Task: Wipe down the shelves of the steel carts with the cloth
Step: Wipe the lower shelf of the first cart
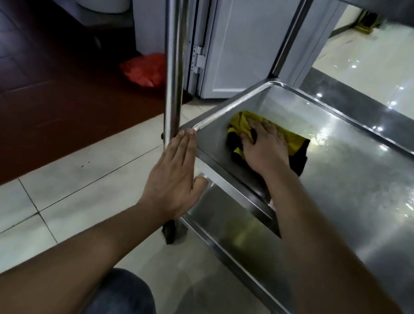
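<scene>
Knees in blue denim fill the bottom edge, so the person seems to be crouching low beside the steel cart. Next out, the left hand lies flat with straight fingers against the cart's near corner, fingertips at the round upright post; its grip is open and holds nothing. Beyond it the right hand presses down on the yellow-and-black cloth, fingers spread over it and slightly bunching the fabric, in the near-left corner of the middle shelf. A lower shelf shows underneath, above a black caster.

Risks, as I judge them: the cart could roll if the bracing hand slips off the smooth post, and the raised, rounded shelf lip may trap dirt the crumpled cloth skips.

Steel here is brushed, glossy and mirror-bright. Farther off lie pale tiles, dark red flooring and a red bag.
</scene>
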The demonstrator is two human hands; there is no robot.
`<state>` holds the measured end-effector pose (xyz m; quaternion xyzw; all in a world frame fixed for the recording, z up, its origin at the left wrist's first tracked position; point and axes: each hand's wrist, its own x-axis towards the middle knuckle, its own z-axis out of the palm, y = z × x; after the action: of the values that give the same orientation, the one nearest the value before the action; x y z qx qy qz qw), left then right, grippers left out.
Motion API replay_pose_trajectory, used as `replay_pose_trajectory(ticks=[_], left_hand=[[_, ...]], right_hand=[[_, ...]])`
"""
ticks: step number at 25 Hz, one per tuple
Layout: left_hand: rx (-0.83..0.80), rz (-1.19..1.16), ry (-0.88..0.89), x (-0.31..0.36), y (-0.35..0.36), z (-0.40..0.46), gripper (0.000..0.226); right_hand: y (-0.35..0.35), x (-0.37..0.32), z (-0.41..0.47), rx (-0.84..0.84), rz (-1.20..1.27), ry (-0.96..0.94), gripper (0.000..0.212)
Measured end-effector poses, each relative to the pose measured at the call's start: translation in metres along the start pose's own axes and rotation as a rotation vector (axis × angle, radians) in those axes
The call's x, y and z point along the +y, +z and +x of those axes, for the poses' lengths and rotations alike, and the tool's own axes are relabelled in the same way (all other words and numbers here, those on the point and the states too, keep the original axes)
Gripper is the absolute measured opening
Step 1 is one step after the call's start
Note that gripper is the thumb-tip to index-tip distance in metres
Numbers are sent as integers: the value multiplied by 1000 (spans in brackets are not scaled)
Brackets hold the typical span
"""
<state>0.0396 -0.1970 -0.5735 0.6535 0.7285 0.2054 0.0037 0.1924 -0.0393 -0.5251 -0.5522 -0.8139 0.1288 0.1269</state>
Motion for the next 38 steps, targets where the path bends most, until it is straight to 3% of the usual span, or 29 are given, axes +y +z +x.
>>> replay_pose_trajectory(ticks=[3,5,7,9,13,15,28,38], left_hand=[[16,-54,-7,-4,1,-1,88],[31,-92,-10,-4,2,1,88],[34,-119,-21,-2,3,1,87],[51,-139,-26,-5,5,5,86],[47,-125,-28,-13,4,0,85],[69,-105,-19,-15,3,0,82],[63,-15,-116,15,6,3,72],[95,-33,-131,15,12,4,72]], right_hand=[[35,-33,-13,-24,25,-310,50],[30,-31,10,-19,49,-278,50],[20,-28,35,7,3,-94,53],[19,-31,45,-3,-14,-38,54],[32,-52,-5,-39,70,-266,48],[25,-51,-26,-72,104,-276,48],[-45,101,-198,153,81,156,47],[9,4,-53,-9,44,-135,51]])
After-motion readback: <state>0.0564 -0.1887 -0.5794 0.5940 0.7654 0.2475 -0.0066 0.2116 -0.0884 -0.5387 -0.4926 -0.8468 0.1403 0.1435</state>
